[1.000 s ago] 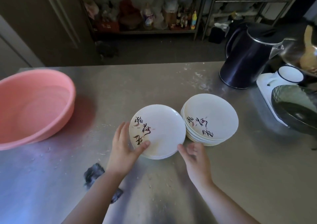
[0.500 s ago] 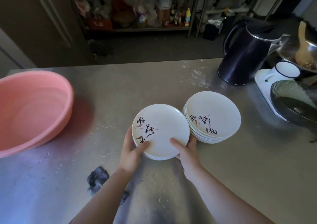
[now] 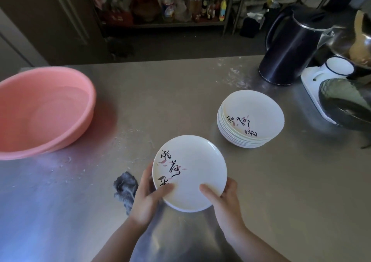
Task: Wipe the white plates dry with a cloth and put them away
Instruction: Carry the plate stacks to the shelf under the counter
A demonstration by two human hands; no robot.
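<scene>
A small stack of white plates [image 3: 192, 167] with black calligraphy is lifted just above the steel table, toward its near edge. My left hand [image 3: 147, 197] grips the stack's left rim, thumb on top. My right hand [image 3: 224, 199] grips the lower right rim, thumb on the top plate. A taller stack of the same white plates [image 3: 251, 119] stands on the table to the right and farther back. A crumpled grey cloth [image 3: 125, 187] lies on the table just left of my left hand.
A large pink basin [image 3: 40, 109] sits at the left on the steel table [image 3: 281, 181]. A dark kettle [image 3: 289, 46], a white cup [image 3: 339, 66] and a dark bowl [image 3: 345, 103] crowd the far right. Shelves with bottles stand beyond the table.
Both hands closed on the small stack of plates, lifted it off the table and drew it toward me, away from the taller stack.
</scene>
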